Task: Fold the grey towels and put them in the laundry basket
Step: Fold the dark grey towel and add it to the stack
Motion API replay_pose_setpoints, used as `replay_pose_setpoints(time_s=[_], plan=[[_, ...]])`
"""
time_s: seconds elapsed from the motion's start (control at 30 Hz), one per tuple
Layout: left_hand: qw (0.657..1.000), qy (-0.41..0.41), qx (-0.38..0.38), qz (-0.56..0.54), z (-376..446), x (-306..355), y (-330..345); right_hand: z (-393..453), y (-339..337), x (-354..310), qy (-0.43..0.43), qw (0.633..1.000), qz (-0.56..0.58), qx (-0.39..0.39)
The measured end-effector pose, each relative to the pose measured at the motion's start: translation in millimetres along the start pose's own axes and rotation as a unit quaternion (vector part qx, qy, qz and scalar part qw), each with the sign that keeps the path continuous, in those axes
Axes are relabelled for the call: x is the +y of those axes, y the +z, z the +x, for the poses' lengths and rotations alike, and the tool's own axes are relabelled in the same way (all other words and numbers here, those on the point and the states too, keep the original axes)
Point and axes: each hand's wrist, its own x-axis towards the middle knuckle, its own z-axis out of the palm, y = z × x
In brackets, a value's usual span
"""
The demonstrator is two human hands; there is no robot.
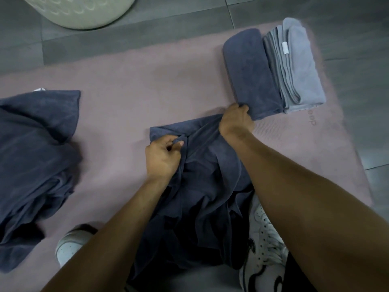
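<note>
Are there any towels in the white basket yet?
Cannot tell: only the white basket's outside shows; folded towels lie on the mat.

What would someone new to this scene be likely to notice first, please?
Probably both hands at centre: the left hand and right hand gripping the far edge of a dark grey towel on the pink mat. Next, the folded towels stacked at upper right, and a crumpled towel pile at left.

Dim, flat indoor light, soft focus throughout.
You get faint shadows, wide-angle bending at the edges, and blur on the pale perforated plastic laundry basket (80,11).
</note>
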Motion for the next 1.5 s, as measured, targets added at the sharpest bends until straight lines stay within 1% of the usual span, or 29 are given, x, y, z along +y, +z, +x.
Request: replay_pose_setpoints(time_s=[0.1,0.2,0.3,0.4,0.5,0.6,0.63,0.7,0.77,0.83,0.87,0.9,0.93,0.97,1.03,1.07,1.1,1.13,1.17,1.2,1.23,1.27,1.3,1.33,1.4,1.47,1.5], plan=[[1.0,-0.001,0.006,0.0,-2.4,-1.7,-1.2,-5.3,-0.4,0.7,-0.025,1.0,-0.005,-0.003],[1.0,-0.021,0.001,-0.002,-3.3,-0.1,-4.5,-12.5,-11.4,4.9,-0.052,0.998,-0.01,-0.017],[0.998,-0.06,-0.007,-0.031,-6.6,7.0,-12.7,-19.6,-27.4,7.4,-0.07,0.996,0.035,-0.043],[0.997,-0.072,0.008,-0.037,-15.4,19.3,-30.7,-33.4,-48.0,7.5,-0.08,0.993,0.087,-0.029],[0.998,-0.061,0.029,-0.004,-31.0,42.7,-60.1,-59.7,-77.5,6.5,-0.066,0.991,0.102,-0.05],[0.996,-0.062,0.04,0.044,-47.3,68.5,-98.2,-96.4,-111.1,6.4,-0.069,0.991,0.062,-0.099],[0.996,-0.065,0.04,0.049,-52.7,77.0,-112.6,-111.3,-124.7,7.2,-0.066,0.99,0.08,-0.099],[0.995,-0.077,0.045,0.038,-65.5,97.8,-142.4,-142.9,-154.1,10.1,-0.065,0.987,0.113,-0.089],[0.995,-0.088,0.044,0.0,-78.9,121.0,-171.9,-174.8,-182.7,10.4,-0.09,0.984,0.128,-0.086],[0.994,-0.098,0.031,-0.023,-90.8,146.6,-200.8,-201.7,-211.7,4.0,-0.084,0.974,0.186,-0.095],[0.995,-0.092,0.018,-0.019,-96.2,159.8,-214.2,-210.8,-226.0,-0.1,-0.084,0.966,0.228,-0.087],[0.997,-0.073,0.008,-0.017,-102.0,173.8,-227.1,-219.5,-241.7,-5.9,-0.092,0.961,0.246,-0.083],[0.999,-0.041,0.011,-0.029,-108.6,190.2,-239.6,-232.0,-257.9,-12.1,-0.119,0.956,0.26,-0.062],[0.998,0.011,0.029,-0.046,-115.0,205.0,-250.7,-244.6,-272.6,-15.9,-0.162,0.945,0.282,-0.015],[0.983,0.12,0.097,-0.102,-135.3,224.2,-267.3,-270.9,-295.8,-16.5,-0.241,0.901,0.342,0.115],[0.976,0.158,0.104,-0.104,-144.9,226.0,-272.5,-279.2,-302.7,-12.6,-0.264,0.89,0.343,0.146],[0.979,0.171,0.083,-0.069,-154.2,224.3,-274.6,-288.1,-305.6,-6.9,-0.263,0.908,0.299,0.133],[0.987,0.158,0.038,-0.001,-164.3,218.9,-276.4,-296.0,-305.0,0.6,-0.235,0.945,0.212,0.081],[0.989,0.142,0.015,0.043,-169.8,210.6,-277.7,-299.6,-302.4,10.2,-0.205,0.966,0.155,0.035],[0.992,0.122,0.026,0.024,-176.6,204.9,-279.8,-302.3,-300.7,19.3,-0.198,0.968,0.148,0.029],[0.99,0.122,0.062,-0.034,-181.4,202.4,-281.8,-303.8,-300.4,25.4,-0.207,0.958,0.191,0.057],[0.983,0.119,0.097,-0.104,-185.9,204.0,-284.7,-308.1,-301.6,29.8,-0.227,0.935,0.255,0.097],[0.973,0.123,0.115,-0.16,-191.1,207.2,-286.8,-316.0,-302.7,32.5,-0.241,0.91,0.315,0.125],[0.966,0.134,0.118,-0.185,-196.3,209.9,-289.6,-322.6,-303.7,33.3,-0.258,0.888,0.353,0.142],[0.952,0.165,0.13,-0.221,-208.4,216.5,-294.5,-335.4,-304.9,33.2,-0.309,0.852,0.38,0.184],[0.932,0.192,0.176,-0.25,-219.9,221.9,-299.8,-344.7,-305.2,31.9,-0.355,0.816,0.38,0.252],[0.921,0.203,0.197,-0.266,-223.9,224.0,-302.7,-345.9,-306.3,31.1,-0.36,0.803,0.383,0.282]])
